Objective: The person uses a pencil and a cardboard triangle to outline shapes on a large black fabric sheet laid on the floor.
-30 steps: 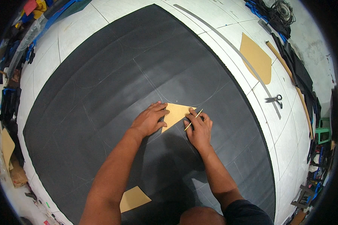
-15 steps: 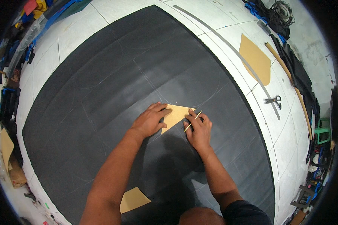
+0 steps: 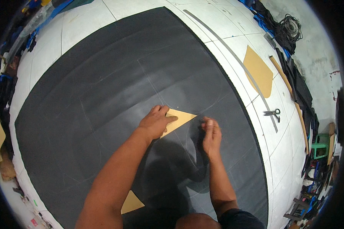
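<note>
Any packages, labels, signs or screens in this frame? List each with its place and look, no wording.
None can be made out: no package, label, sign or screen shows clearly.
The clutter along the table's edges is too small and blurred to tell.
The left hand presses a tan triangular card template onto the dark cloth; neither shows any visible print.

We count one big dark cloth (image 3: 114, 87) on the white table (image 3: 84, 19). We see three tan paper shapes: one (image 3: 178, 119) on the cloth, one (image 3: 132, 202) at its near edge, one (image 3: 258, 71) right of it. Beside the cloth lies one pair of scissors (image 3: 272, 113).
</note>
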A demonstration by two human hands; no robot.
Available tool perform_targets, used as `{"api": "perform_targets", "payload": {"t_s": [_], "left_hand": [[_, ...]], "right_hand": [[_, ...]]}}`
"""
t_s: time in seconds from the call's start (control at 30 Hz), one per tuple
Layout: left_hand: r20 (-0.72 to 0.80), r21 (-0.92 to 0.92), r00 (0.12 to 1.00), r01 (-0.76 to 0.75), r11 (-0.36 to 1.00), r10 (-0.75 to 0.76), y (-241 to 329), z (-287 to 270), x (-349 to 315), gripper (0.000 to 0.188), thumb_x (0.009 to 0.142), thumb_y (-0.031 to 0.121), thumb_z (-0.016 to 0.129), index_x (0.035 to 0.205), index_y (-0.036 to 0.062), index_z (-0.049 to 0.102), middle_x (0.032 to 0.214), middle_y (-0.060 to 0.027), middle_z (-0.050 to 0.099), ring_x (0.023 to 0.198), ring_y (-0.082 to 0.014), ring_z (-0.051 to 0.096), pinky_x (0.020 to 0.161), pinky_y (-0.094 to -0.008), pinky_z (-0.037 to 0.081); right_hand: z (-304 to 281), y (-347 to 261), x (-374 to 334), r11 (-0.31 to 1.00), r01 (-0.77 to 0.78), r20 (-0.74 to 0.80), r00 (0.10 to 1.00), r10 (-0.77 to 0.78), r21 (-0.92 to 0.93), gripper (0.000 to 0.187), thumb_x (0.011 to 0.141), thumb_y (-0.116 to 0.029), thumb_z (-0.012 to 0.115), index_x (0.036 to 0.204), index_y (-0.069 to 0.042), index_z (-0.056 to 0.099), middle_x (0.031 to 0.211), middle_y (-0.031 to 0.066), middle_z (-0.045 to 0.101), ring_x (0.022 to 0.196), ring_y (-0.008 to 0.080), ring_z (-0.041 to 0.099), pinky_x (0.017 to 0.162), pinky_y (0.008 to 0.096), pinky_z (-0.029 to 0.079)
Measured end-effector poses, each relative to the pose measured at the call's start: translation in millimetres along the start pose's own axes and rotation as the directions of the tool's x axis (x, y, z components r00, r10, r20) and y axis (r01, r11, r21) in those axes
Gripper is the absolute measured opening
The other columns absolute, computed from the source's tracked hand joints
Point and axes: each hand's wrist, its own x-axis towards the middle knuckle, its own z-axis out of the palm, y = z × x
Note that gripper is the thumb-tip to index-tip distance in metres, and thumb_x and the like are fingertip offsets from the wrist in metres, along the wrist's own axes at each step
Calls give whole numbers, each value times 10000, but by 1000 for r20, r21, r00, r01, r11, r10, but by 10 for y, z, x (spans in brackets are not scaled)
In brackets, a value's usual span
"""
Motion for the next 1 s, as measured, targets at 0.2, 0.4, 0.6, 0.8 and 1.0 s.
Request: {"api": "perform_targets", "payload": {"t_s": [0.2, 0.4, 0.6, 0.8, 1.0], "left_hand": [[1, -10, 1000, 11, 1000, -11, 41, -12, 5, 665, 823, 86, 791, 1423, 315, 622, 1482, -41, 487, 1394, -254, 426, 1187, -384, 418], [12, -12, 1000, 13, 1000, -13, 41, -21, 5, 666, 820, 82, 791, 1423, 310, 623, 1488, -43, 478, 1393, -255, 425, 1192, -382, 414], [-11, -16, 1000, -27, 1000, 27, 8, 10, 28, 671, 806, 76, 793, 1418, 299, 631, 1476, -67, 486, 1391, -287, 425, 1174, -392, 419], [-55, -11, 997, -60, 998, 59, -47, 69, 17, 668, 798, 67, 790, 1408, 293, 639, 1467, -72, 495, 1390, -299, 423, 1164, -393, 419], [-12, -1, 999, -33, 999, 33, 23, -2, 14, 662, 822, 72, 776, 1426, 295, 621, 1486, -67, 480, 1407, -289, 407, 1175, -390, 410]], "right_hand": [[299, -110, -121, 951, 273, 315, 924, -217, -147, 235, 1018, -188, 641, 1104, 17, 717, 1070, 178, 730, 990, 306, 706, 875, 372, 542], [391, -53, -158, 966, 216, 258, 950, -174, -142, 173, 970, -147, 694, 1051, 5, 712, 1011, 172, 732, 880, 294, 714, 778, 373, 553], [398, -55, -150, 964, 191, 291, 948, -131, -187, 159, 959, -139, 699, 1054, -12, 702, 990, 163, 731, 851, 298, 715, 756, 384, 555], [385, -24, -73, 902, 322, 205, 941, -270, -288, 158, 975, -157, 673, 1057, -23, 687, 986, 187, 724, 889, 352, 719, 761, 424, 559], [180, -53, 275, 878, 274, 37, 959, -282, -394, 147, 999, -155, 646, 1037, -15, 667, 942, 206, 720, 839, 374, 717, 744, 430, 552]]}}
